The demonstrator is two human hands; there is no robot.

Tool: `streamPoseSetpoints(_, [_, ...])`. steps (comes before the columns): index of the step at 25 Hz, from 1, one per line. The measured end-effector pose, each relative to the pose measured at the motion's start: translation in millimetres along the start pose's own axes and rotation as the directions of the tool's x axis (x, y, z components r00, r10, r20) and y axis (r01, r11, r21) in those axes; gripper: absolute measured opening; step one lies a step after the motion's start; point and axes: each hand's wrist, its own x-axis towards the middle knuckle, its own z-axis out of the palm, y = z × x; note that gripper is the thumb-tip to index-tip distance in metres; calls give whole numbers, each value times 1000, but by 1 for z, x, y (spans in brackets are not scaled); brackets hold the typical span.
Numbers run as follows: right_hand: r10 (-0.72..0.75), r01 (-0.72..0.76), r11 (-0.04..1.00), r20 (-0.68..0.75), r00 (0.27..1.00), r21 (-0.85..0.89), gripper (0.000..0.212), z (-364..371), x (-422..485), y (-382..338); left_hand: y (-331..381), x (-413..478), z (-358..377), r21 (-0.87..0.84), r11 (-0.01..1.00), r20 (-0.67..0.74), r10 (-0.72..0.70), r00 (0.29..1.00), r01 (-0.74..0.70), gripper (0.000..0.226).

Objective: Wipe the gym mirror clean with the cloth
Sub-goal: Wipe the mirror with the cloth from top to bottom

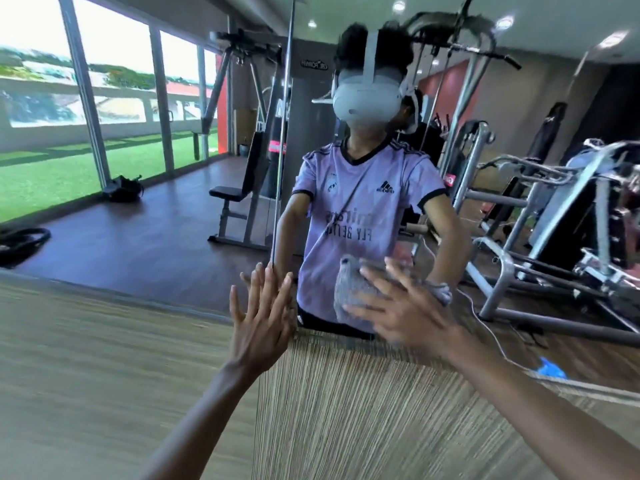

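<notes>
Both forearms reach up from the bottom of the view to the mirror [156,220]. The left hand [263,323] lies flat on the glass with its fingers spread wide, just beside the vertical seam [282,133] between two panes. The right hand [405,317], fingers straight and splayed, presses the grey cloth [349,292] to the glass just above the mirror's lower edge, where a wood-grain panel [363,410] begins. Glass extends widely left of the seam and above both hands.

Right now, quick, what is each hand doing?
Left hand: open, flat against the big wall mirror.
Right hand: open, pressing the fuzzy grey cloth against it.
</notes>
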Motion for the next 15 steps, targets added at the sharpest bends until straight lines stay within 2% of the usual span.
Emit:
streamPoseSetpoints(2, [186,-199,977,-161,969,-71,53,-28,50,55,5,44,-17,10,999,-66,37,997,-37,65])
streamPoseSetpoints(4, [431,-464,885,-309,848,-37,54,-56,98,105,10,103,-40,16,997,-147,78,986,-77,62])
streamPoseSetpoints(5, [535,-568,823,-347,771,9,54,-67,115,116,13,132,-53,18,996,-190,84,978,-82,60])
streamPoseSetpoints(6, [580,-614,788,-366,727,29,56,-72,124,118,15,160,-67,23,996,-235,92,968,-89,60])
streamPoseSetpoints(7, [562,-600,800,-358,745,6,58,-69,123,110,16,183,-80,32,995,-273,104,956,-99,60])
streamPoseSetpoints(8, [451,-500,863,-329,829,-75,59,-61,113,100,16,206,-93,52,991,-314,131,940,-121,59])
streamPoseSetpoints(9, [281,-326,933,-257,924,-152,61,-58,97,91,14,226,-104,73,987,-348,158,924,-142,59])
streamPoseSetpoints(10, [134,-165,966,-159,978,-198,62,-59,81,96,12,246,-116,90,984,-375,179,910,-157,59])
streamPoseSetpoints(11, [55,-74,974,-96,994,-214,63,-69,72,118,9,269,-127,100,980,-387,197,901,-171,60])
streamPoseSetpoints(12, [55,-82,967,-119,991,-240,62,-79,71,148,8,291,-137,113,978,-393,207,896,-177,60])
streamPoseSetpoints(13, [127,-174,950,-188,974,-261,61,-94,79,184,7,315,-148,127,976,-404,213,890,-176,61])
streamPoseSetpoints(14, [255,-330,910,-290,922,-250,58,-113,97,224,8,343,-161,143,975,-421,218,881,-172,61])
streamPoseSetpoints(15, [402,-504,841,-397,825,-195,56,-132,119,259,10,366,-174,161,973,-431,223,874,-168,61])
